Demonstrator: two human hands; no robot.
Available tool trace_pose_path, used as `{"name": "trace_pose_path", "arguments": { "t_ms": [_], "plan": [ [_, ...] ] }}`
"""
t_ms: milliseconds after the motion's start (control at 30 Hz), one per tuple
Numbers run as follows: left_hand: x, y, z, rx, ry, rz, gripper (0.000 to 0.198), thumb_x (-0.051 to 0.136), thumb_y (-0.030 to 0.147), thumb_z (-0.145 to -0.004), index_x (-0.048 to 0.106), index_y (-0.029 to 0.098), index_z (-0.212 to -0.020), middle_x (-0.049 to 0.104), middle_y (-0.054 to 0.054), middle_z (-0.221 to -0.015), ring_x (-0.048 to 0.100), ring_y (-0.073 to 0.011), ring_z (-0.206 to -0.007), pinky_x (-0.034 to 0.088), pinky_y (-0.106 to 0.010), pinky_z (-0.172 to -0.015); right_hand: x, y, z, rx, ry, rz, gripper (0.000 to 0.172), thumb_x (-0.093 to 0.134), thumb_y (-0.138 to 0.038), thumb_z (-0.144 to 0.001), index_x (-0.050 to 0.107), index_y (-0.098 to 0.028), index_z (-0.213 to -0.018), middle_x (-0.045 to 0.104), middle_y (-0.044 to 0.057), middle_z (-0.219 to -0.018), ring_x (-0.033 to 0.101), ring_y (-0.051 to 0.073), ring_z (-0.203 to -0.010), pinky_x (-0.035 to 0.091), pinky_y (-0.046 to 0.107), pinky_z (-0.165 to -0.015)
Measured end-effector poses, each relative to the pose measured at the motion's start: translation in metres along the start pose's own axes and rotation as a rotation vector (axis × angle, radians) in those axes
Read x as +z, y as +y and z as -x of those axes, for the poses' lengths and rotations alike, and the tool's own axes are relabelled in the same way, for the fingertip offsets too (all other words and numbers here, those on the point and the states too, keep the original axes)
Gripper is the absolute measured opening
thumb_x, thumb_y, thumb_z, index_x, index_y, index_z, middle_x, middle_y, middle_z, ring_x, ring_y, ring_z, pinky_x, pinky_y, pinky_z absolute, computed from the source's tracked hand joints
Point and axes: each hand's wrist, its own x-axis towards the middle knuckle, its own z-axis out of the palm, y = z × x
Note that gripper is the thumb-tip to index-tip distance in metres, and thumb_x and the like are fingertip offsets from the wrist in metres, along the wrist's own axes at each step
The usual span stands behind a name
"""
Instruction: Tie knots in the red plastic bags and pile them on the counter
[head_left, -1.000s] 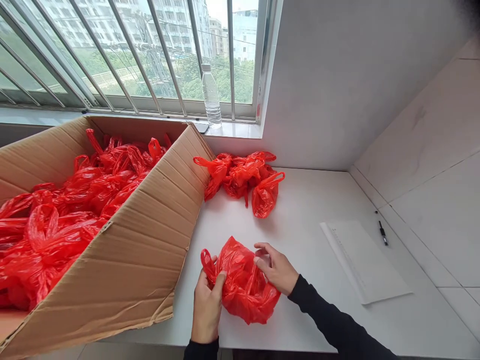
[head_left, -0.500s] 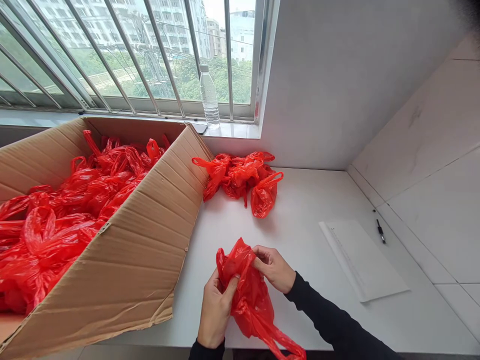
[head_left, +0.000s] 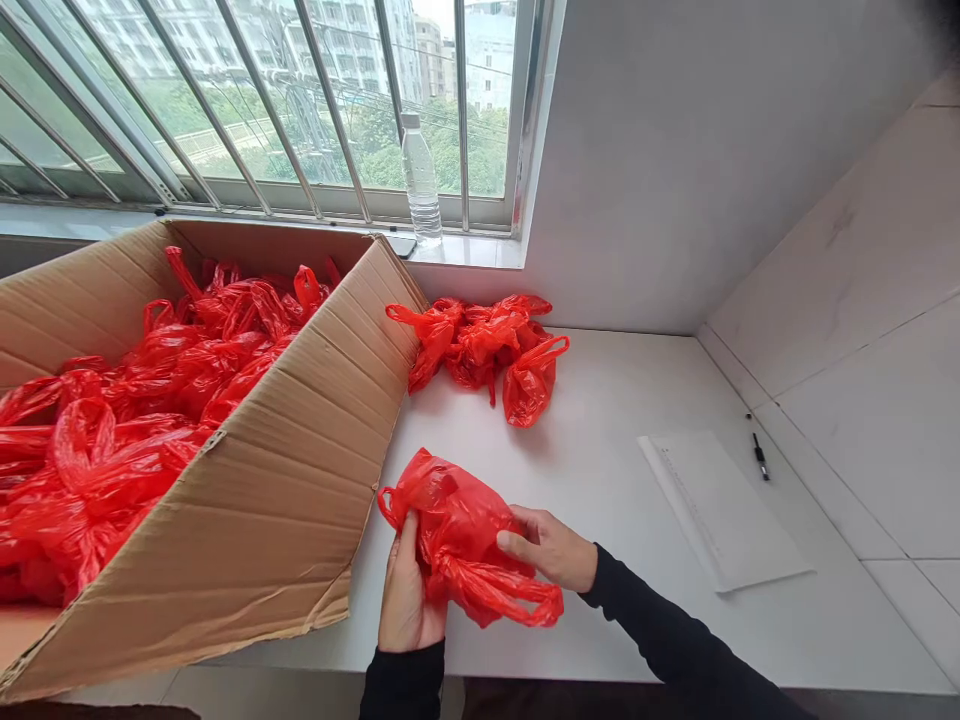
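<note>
A crumpled red plastic bag point(head_left: 472, 510) is held over the near part of the white table, between both hands. My left hand point(head_left: 409, 590) grips its left side, thumb on top and the other fingers hidden beneath. On the bag's right edge, my right hand point(head_left: 551, 550) closes with thumb and fingers. The bag's loop handles hang toward the right, below my right hand. Farther back, a small heap of red plastic bags point(head_left: 487, 345) lies on the table against the box's corner. To the left, a cardboard box point(head_left: 300, 480) contains many more red plastic bags point(head_left: 172, 390).
On the right of the white table point(head_left: 600, 440) lie a white paper packet point(head_left: 727, 510) and a black pen point(head_left: 760, 457) near the tiled wall. A clear water bottle point(head_left: 422, 185) stands on the windowsill beside a flat dark object point(head_left: 401, 246). Metal bars cross the window.
The held bag has turned and spread out leftward, its handles swinging up from the table's front edge. My left hand has shifted slightly left, and my right hand has moved down along the bag.
</note>
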Motion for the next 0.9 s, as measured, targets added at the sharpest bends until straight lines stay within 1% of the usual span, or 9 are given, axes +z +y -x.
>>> {"name": "trace_pose_path", "arguments": {
  "t_ms": [67, 167, 300, 433, 533, 633, 767, 833, 900],
  "plan": [
    [0.000, 0.001, 0.004, -0.075, -0.028, 0.029, 0.043, 0.070, 0.036, -0.083, 0.067, 0.017, -0.121, 0.074, -0.010, -0.113, 0.069, -0.0283, -0.104, 0.057, -0.035, -0.088, -0.001, 0.002, 0.000, -0.026, 0.024, -0.045, 0.041, 0.068, -0.051, -0.085, 0.065, -0.017, -0.108, 0.067, 0.006, -0.098, 0.063, 0.020, -0.087, 0.050, 0.032, -0.078],
    [-0.002, -0.004, 0.014, -0.166, -0.122, -0.013, 0.052, 0.069, 0.026, -0.082, 0.059, 0.024, -0.133, 0.071, -0.009, -0.120, 0.066, -0.0275, -0.111, 0.054, -0.035, -0.092, -0.004, 0.003, -0.004, -0.051, 0.139, -0.056, 0.038, 0.066, -0.052, -0.086, 0.065, -0.016, -0.096, 0.066, 0.004, -0.086, 0.061, 0.018, -0.078, 0.048, 0.031, -0.072],
    [-0.004, -0.015, 0.022, -0.112, -0.176, -0.103, 0.073, 0.073, 0.018, -0.076, 0.046, 0.032, -0.143, 0.066, -0.007, -0.129, 0.062, -0.0269, -0.117, 0.051, -0.035, -0.097, -0.007, 0.002, -0.006, -0.042, 0.257, 0.005, 0.042, 0.060, -0.057, -0.087, 0.064, -0.016, -0.082, 0.061, 0.001, -0.074, 0.053, 0.014, -0.066, 0.043, 0.027, -0.060],
    [-0.008, -0.017, 0.019, -0.040, -0.161, -0.206, 0.085, 0.079, 0.017, -0.070, 0.042, 0.028, -0.145, 0.065, -0.010, -0.130, 0.061, -0.0290, -0.118, 0.050, -0.036, -0.096, -0.008, 0.000, -0.004, -0.055, 0.258, -0.059, 0.042, 0.058, -0.058, -0.088, 0.064, -0.018, -0.100, 0.065, 0.002, -0.084, 0.056, 0.015, -0.072, 0.045, 0.028, -0.067],
    [-0.009, -0.016, 0.013, -0.028, -0.161, -0.255, 0.083, 0.084, 0.020, -0.066, 0.048, 0.022, -0.141, 0.070, -0.011, -0.119, 0.063, -0.0309, -0.115, 0.052, -0.036, -0.092, -0.006, -0.001, -0.003, -0.068, 0.288, -0.042, 0.042, 0.063, -0.056, -0.087, 0.063, -0.018, -0.107, 0.066, 0.003, -0.090, 0.058, 0.016, -0.076, 0.047, 0.030, -0.071],
    [-0.008, -0.019, 0.009, -0.049, -0.170, -0.255, 0.075, 0.085, 0.027, -0.068, 0.054, 0.016, -0.136, 0.073, -0.012, -0.111, 0.066, -0.0317, -0.108, 0.053, -0.037, -0.090, -0.005, -0.003, -0.002, -0.081, 0.290, -0.009, 0.042, 0.059, -0.057, -0.088, 0.067, -0.015, -0.095, 0.065, 0.003, -0.082, 0.056, 0.015, -0.072, 0.045, 0.029, -0.068],
    [-0.004, -0.021, 0.009, -0.094, -0.111, -0.187, 0.071, 0.082, 0.033, -0.072, 0.053, 0.021, -0.137, 0.073, -0.010, -0.114, 0.069, -0.0286, -0.104, 0.053, -0.037, -0.090, -0.001, -0.006, 0.000, -0.020, 0.259, -0.032, 0.051, 0.051, -0.061, -0.091, 0.067, -0.014, -0.083, 0.062, 0.002, -0.071, 0.052, 0.013, -0.064, 0.041, 0.028, -0.062],
    [-0.002, -0.020, 0.012, -0.092, -0.082, -0.164, 0.068, 0.079, 0.033, -0.075, 0.052, 0.024, -0.138, 0.071, -0.009, -0.117, 0.068, -0.0271, -0.105, 0.052, -0.036, -0.092, -0.001, -0.006, 0.001, -0.003, 0.241, -0.060, 0.048, 0.053, -0.060, -0.090, 0.067, -0.015, -0.086, 0.064, 0.002, -0.074, 0.054, 0.014, -0.068, 0.044, 0.029, -0.066],
    [-0.002, -0.017, 0.015, -0.106, -0.104, -0.138, 0.065, 0.075, 0.028, -0.077, 0.051, 0.026, -0.138, 0.069, -0.008, -0.123, 0.067, -0.0264, -0.108, 0.051, -0.036, -0.095, -0.001, -0.004, 0.001, -0.011, 0.261, -0.086, 0.042, 0.061, -0.058, -0.087, 0.066, -0.016, -0.087, 0.065, 0.002, -0.079, 0.055, 0.015, -0.071, 0.045, 0.031, -0.069]
  ]
}}
